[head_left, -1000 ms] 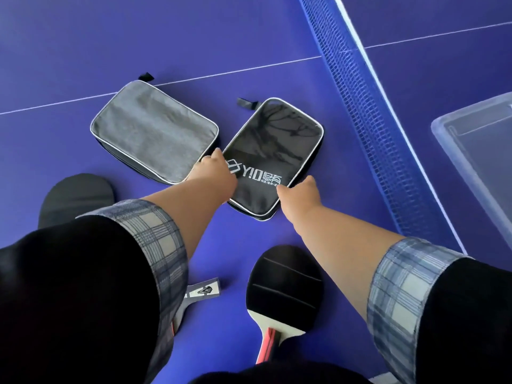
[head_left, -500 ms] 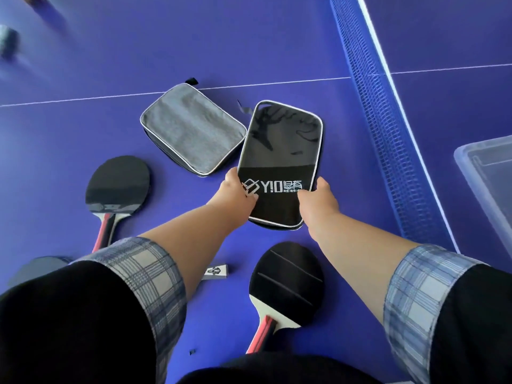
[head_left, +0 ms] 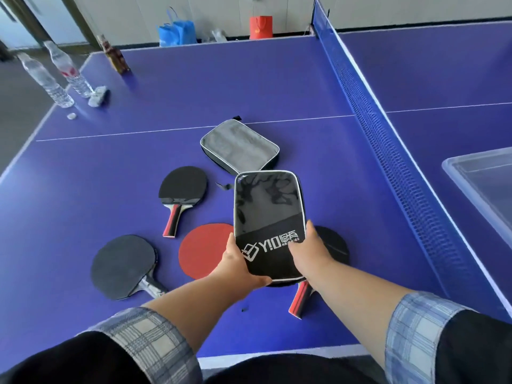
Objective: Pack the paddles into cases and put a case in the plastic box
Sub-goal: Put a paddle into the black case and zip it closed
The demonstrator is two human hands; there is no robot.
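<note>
Lifted off the table now, the black case (head_left: 267, 217) is gripped at its near end by left hand (head_left: 238, 263) and right hand (head_left: 310, 249), hiding much of two paddles beneath. Grey case (head_left: 239, 145) lies closed; the plastic box (head_left: 476, 173) is cut off at the right edge.

black case (head_left: 267, 214), grey case (head_left: 238, 145), red paddle (head_left: 203, 250), purple table (head_left: 110, 167)

A games room; blue table-tennis table (head_left: 249, 87) with net (head_left: 388, 128); paddles (head_left: 181, 189) lying about.
</note>
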